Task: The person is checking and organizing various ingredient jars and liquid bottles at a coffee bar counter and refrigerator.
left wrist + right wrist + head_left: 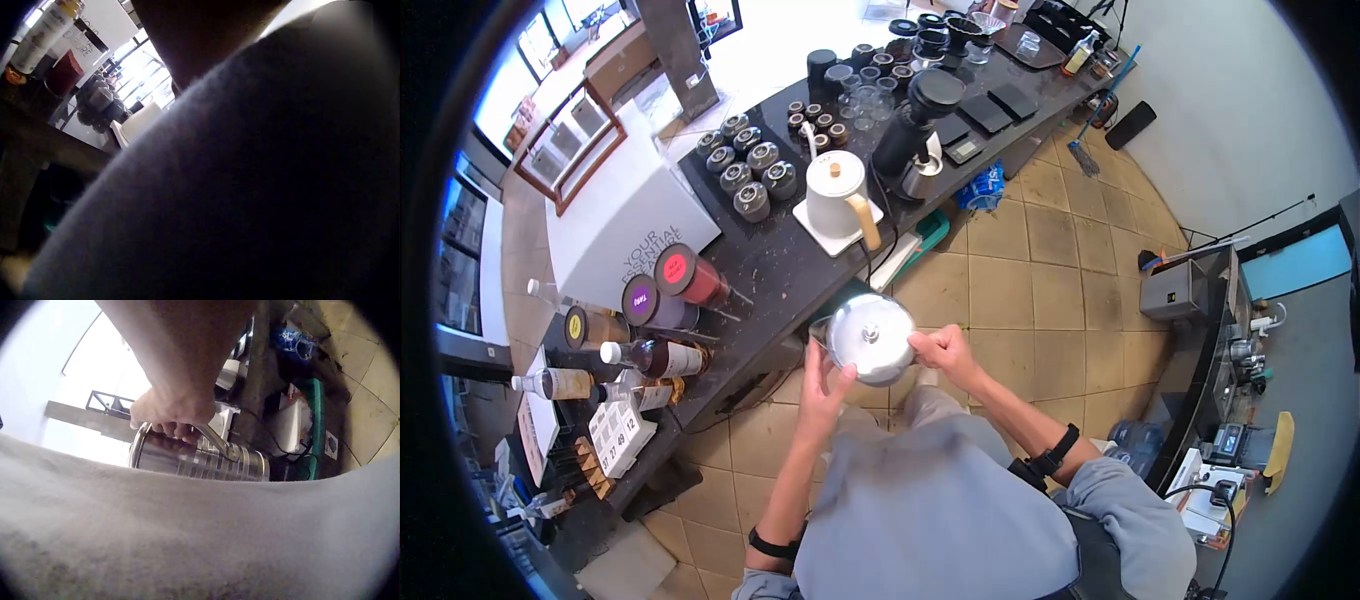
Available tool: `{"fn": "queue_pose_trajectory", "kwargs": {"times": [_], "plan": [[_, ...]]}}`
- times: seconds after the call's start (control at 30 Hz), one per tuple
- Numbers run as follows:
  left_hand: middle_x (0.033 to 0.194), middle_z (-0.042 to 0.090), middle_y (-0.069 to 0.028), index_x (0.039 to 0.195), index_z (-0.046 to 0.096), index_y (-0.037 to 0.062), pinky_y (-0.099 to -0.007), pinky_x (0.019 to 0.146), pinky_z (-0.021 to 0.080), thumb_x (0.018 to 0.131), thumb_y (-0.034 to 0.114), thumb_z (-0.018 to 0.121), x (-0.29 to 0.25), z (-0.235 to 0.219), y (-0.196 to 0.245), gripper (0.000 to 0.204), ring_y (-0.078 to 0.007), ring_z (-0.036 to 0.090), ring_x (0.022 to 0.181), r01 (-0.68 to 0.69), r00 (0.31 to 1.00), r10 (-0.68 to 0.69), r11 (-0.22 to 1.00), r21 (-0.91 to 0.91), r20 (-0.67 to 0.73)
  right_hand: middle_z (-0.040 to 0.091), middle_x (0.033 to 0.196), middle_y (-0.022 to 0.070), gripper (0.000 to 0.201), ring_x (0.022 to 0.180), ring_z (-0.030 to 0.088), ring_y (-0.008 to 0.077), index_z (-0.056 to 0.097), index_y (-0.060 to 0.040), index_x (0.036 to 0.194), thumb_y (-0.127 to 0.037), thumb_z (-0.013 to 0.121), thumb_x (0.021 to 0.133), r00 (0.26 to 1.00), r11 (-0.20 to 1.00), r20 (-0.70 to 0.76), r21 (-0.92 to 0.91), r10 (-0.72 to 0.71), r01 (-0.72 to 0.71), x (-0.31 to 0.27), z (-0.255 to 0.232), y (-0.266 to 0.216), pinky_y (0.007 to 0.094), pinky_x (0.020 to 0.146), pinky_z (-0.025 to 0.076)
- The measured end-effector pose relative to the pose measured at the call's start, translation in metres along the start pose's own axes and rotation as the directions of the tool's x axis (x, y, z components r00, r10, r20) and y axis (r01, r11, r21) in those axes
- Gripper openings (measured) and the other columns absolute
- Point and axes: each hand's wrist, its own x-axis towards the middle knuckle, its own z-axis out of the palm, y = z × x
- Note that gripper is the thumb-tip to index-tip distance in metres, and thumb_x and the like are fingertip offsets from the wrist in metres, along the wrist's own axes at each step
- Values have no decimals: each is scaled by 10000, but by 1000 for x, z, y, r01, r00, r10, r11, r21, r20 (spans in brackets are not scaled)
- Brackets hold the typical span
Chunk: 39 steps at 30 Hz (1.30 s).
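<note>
A shiny metal French press (868, 352) is held in front of the body, its round lid with a small central knob (870, 331) facing up. My right hand (943, 352) grips its side handle; in the right wrist view the fingers curl round the curved metal handle (215, 441) beside the ribbed cylinder. On the opposite side my left hand (825, 385) holds the body, with the thumb at the lid's near edge and fingers along the wall. Grey cloth blocks most of the left wrist view and hides that hand there.
Just beyond, the dark counter (770, 275) carries a white gooseneck kettle (837, 200), a black grinder (905, 135), and several lidded jars (752, 200). Syrup bottles (655, 356) and powder tubs (690, 275) stand at left. A green crate (933, 232) sits below the counter edge.
</note>
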Motion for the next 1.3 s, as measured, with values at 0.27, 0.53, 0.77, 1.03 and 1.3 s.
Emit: {"fn": "queue_pose_trajectory", "kwargs": {"times": [0.27, 0.53, 0.77, 1.03, 1.3], "plan": [[1482, 322, -162, 1512, 171, -16, -387, 1096, 330, 878, 289, 708, 23, 116, -18, 886, -267, 386, 1331, 55, 993, -63, 995, 86, 102, 408, 501, -40, 616, 471, 346, 52, 478, -99, 511, -483, 513, 992, 992, 995, -117, 77, -53, 62, -37, -125, 18, 241, 458, 242], [1522, 256, -213, 1521, 57, -59, -384, 1101, 338, 878, 312, 710, 87, 255, -48, 988, -290, 352, 1373, 132, 974, -156, 980, 149, 163, 358, 485, -61, 619, 459, 292, 46, 357, -128, 470, -416, 605, 958, 957, 992, -266, 20, -111, 121, -58, -273, 1, 261, 452, 204], [1517, 282, -187, 1528, 57, -42, -388, 1128, 293, 916, 354, 664, 173, 352, -44, 948, -301, 351, 1383, 61, 942, -119, 980, 187, 314, 345, 462, -62, 629, 438, 296, 49, 338, -136, 452, -387, 603, 964, 884, 976, -426, 9, -191, 216, -41, -374, -32, 265, 436, 181], [1517, 277, -200, 1516, 132, -60, -386, 1102, 341, 930, 367, 643, 328, 418, -61, 886, -283, 423, 1312, -20, 910, -63, 980, 196, 409, 352, 455, -44, 637, 430, 332, 71, 322, -152, 455, -420, 520, 998, 816, 964, -540, 31, -205, 264, 33, -466, -84, 260, 443, 236], [1557, 231, -220, 1515, 173, -42, -379, 1115, 330, 948, 435, 589, 472, 472, -38, 849, -272, 363, 1376, -202, 843, 91, 967, 154, 530, 349, 467, -56, 606, 433, 306, 68, 331, -176, 477, -423, 505, 1003, 772, 964, -602, 14, -203, 264, 137, -558, -149, 262, 453, 245]]}}
